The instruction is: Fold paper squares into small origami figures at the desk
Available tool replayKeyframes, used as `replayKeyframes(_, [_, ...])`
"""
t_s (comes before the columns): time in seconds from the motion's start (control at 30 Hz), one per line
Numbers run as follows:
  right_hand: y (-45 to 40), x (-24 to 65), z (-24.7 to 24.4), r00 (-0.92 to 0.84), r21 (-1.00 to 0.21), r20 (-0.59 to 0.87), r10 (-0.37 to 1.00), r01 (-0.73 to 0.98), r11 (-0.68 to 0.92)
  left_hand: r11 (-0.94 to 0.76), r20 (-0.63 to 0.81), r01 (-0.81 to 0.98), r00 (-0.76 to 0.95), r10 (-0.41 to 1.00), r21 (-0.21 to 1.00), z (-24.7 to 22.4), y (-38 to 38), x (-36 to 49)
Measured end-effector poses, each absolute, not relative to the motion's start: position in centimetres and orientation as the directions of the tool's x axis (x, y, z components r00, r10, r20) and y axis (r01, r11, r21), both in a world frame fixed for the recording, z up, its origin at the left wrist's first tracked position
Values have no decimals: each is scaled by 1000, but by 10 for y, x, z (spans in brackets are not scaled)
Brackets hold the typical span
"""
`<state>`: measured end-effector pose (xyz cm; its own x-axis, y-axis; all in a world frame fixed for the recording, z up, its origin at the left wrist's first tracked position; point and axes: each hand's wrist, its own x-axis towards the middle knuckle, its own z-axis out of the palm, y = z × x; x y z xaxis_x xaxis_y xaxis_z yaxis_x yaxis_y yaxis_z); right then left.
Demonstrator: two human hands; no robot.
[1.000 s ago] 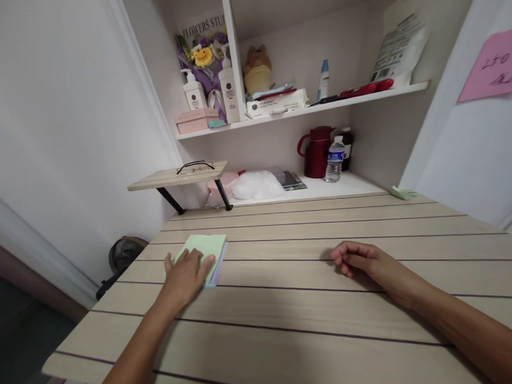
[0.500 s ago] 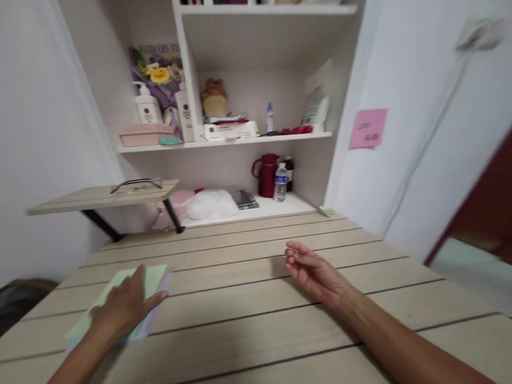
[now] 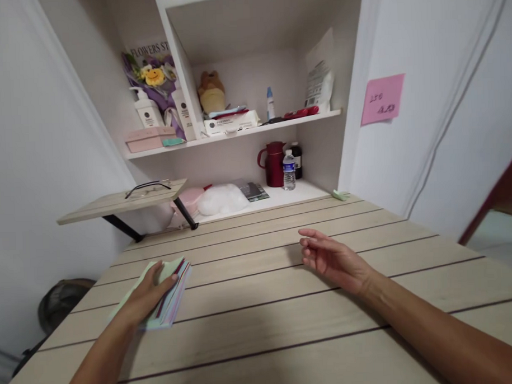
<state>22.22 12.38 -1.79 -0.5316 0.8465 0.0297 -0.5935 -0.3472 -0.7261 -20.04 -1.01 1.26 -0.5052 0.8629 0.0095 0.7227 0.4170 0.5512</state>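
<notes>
White-walled room; slatted pale wood table [image 3: 247,304] set against a white shelf unit [image 3: 322,161]. Upper shelf, left bay: bouquet [image 3: 154,78], two white bottles [image 3: 148,113], one with its pump in plain view, pink box [image 3: 147,141]. Upper shelf, right bay: plush toy [image 3: 212,95], white packet [image 3: 232,124], blue-capped bottle [image 3: 270,106], red item [image 3: 301,113], white pouch [image 3: 320,84]. Lower level: white bundle [image 3: 222,199], red jug [image 3: 275,168], water bottle [image 3: 289,177] just in front of a dark bottle [image 3: 297,160]. Back left of table: small wooden stand [image 3: 101,204] on black legs, glasses [image 3: 149,187] on top. Back right corner: green slip [image 3: 340,196]. Right wall: one pink note [image 3: 382,99], handwritten. Left side of table, in front of the stand: paper stack [image 3: 172,302], pale green uppermost, its right edge fanned to show dark red, white and lilac layers. Left hand [image 3: 146,295]: grasping this stack, thumb laid over the top near the fanned edge; the other fingers largely hidden. Right hand [image 3: 336,262]: well apart from the stack, near the table's middle, palm turned inward, fingers loosely bent, holding nothing.
</notes>
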Motion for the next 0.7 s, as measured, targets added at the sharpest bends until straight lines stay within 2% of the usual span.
replayKeyframes(0.07, [123,221,-19,-539,-740,17,842,-573,-352,417,-50,647,-506,861,639,20,-12,-196])
replayKeyframes(0.13, [124,221,-20,-545,-755,5,838,-552,-355,402,-74,624,-483,872,670,23,-15,-193])
replayKeyframes(0.43, [126,219,-31,-554,-779,-91,827,-478,-405,387,-116,656,-417,902,648,28,-22,-197])
replayKeyframes(0.7, [123,217,-29,-529,-797,-144,836,-439,-416,341,-93,691,-370,924,637,26,-23,-204])
